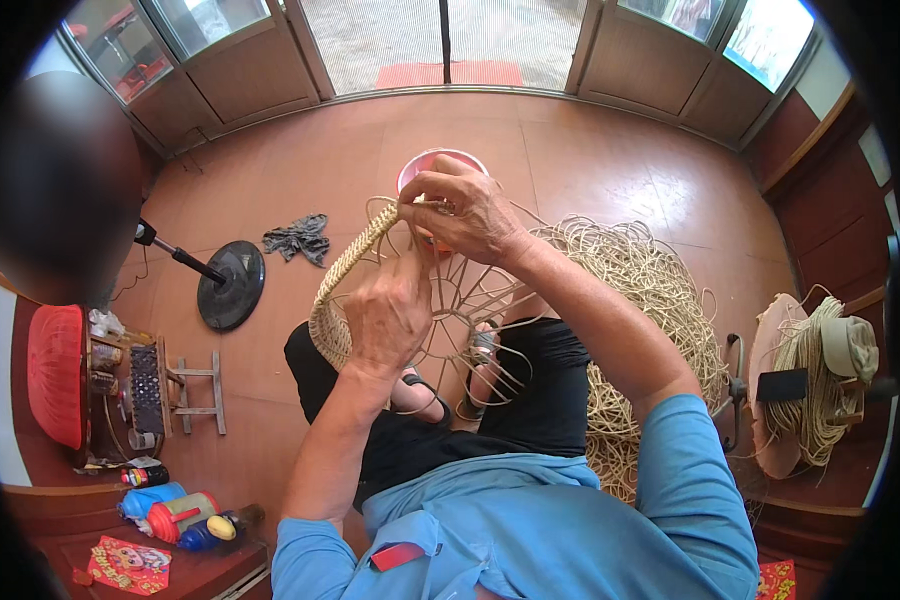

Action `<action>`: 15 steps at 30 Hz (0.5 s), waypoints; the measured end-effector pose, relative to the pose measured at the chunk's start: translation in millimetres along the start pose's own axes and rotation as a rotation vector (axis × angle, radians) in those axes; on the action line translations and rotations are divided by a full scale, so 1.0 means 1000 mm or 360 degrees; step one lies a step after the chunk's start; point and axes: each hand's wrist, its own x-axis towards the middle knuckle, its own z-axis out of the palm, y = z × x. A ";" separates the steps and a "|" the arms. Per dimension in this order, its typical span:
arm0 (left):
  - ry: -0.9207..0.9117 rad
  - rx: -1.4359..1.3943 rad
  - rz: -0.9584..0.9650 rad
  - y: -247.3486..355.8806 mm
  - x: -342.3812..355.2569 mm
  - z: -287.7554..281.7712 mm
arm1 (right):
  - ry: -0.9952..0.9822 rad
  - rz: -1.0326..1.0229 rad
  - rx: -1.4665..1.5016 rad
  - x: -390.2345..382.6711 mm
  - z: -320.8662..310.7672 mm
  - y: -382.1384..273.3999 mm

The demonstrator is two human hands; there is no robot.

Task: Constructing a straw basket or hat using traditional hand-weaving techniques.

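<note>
Head view: your right hand (467, 212), just above the centre of the frame, has its thumb and fingertips drawn together in a pinch at the top end of the thick, pale plaited edge (358, 252). This edge belongs to the half-woven round basket of tan cord (327, 332), which sits at mid-frame between your knees. Your left hand (386, 312) is just below and to the left of the right one, its fingers curled and pointing up toward the plait; they hide whatever they may grip, so you cannot tell from here whether a strand is caught in them.

The plait looks dense down the left side, while thin tan cord strands (453, 313) fan loosely toward the right. To work this stretch well, pinch right at the last crossing, so the finished part should not slacken. Draw each strand snug with an even pull; too hard a tug would probably pucker the edge. Keep the loose ends sorted, since crossed ones could be picked up out of order. Let your legs in the black trousers (540, 385) steady the basket, and keep its strands clear of the big tangled heap of tan cord (660, 300) at right of centre, where they could snag.
</note>
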 end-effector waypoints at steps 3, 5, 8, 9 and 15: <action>0.0028 0.0128 0.0086 -0.004 -0.013 0.002 | 0.0093 -0.0097 -0.0010 0.003 0.004 0.009; 0.0152 0.0190 0.0181 -0.008 -0.021 0.005 | 0.0111 -0.0117 -0.0055 0.001 0.006 0.012; 0.0219 0.0217 0.0292 -0.013 -0.029 0.011 | 0.0112 -0.0116 -0.0085 0.001 0.004 0.011; 0.0179 0.0204 0.0321 -0.014 -0.031 0.012 | 0.0151 -0.0170 -0.0095 0.000 0.004 0.009; 0.0014 0.0161 0.0254 -0.014 -0.037 0.014 | 0.0458 -0.0450 -0.0391 -0.039 -0.002 -0.015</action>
